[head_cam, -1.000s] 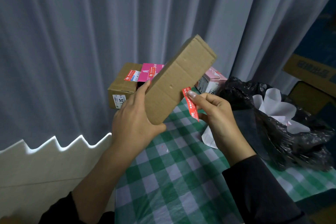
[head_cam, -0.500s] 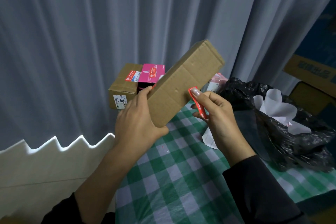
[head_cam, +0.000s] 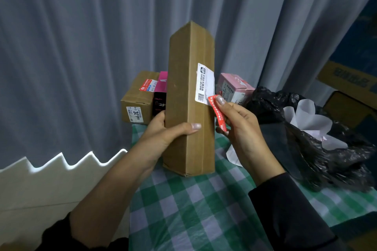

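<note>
Above the green-and-white checked tablecloth [head_cam: 193, 210], the left hand [head_cam: 163, 134] grips the long brown cardboard box [head_cam: 183, 87], now swung from slanted to upright and showing a white shipping label [head_cam: 205, 84]. The right hand [head_cam: 242, 128] pinches a peeled red sticker strip [head_cam: 219, 114] at that label's lower corner, probably the next peel. Small parcels [head_cam: 138, 98] crowd behind; a black bin bag [head_cam: 306, 138] lies open rightward.

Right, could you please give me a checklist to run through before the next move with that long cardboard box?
1. Left hand grips the long box securely: ok.
2. Box upright, white label facing the camera: ok.
3. Right hand free to work on the label: not ok, it pinches a red strip.
4. Black bag open and close by for scraps: ok.
5. Label edge already lifted: cannot tell.
</note>
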